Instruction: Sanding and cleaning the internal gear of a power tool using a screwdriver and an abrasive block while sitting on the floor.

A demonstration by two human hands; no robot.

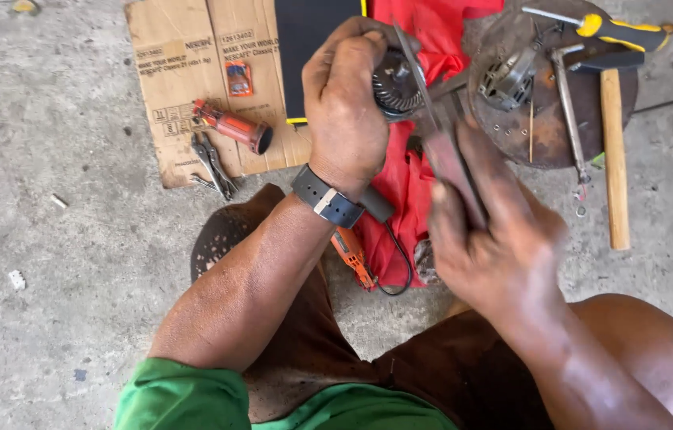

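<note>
My left hand (pixel 346 103) is closed around a dark metal gear part (pixel 394 84) with toothed rim, held above a red cloth (pixel 404 175). A grey watch sits on that wrist. My right hand (pixel 495 239) grips the handles of long metal pliers (pixel 440 135). Their jaws reach up against the gear part beside my left fingers. The pliers are blurred. An orange power tool body (pixel 352 256) with a black cord lies on the cloth under my left wrist.
A flattened cardboard sheet (pixel 185 87) holds an orange tool housing (pixel 231 126), small pliers (pixel 213 163) and a black panel (pixel 308 48). A rusty round plate (pixel 551 119) at right carries a motor part (pixel 507 80), a yellow-handled screwdriver (pixel 619 30) and a wooden-handled hammer (pixel 613 151). Concrete floor all around.
</note>
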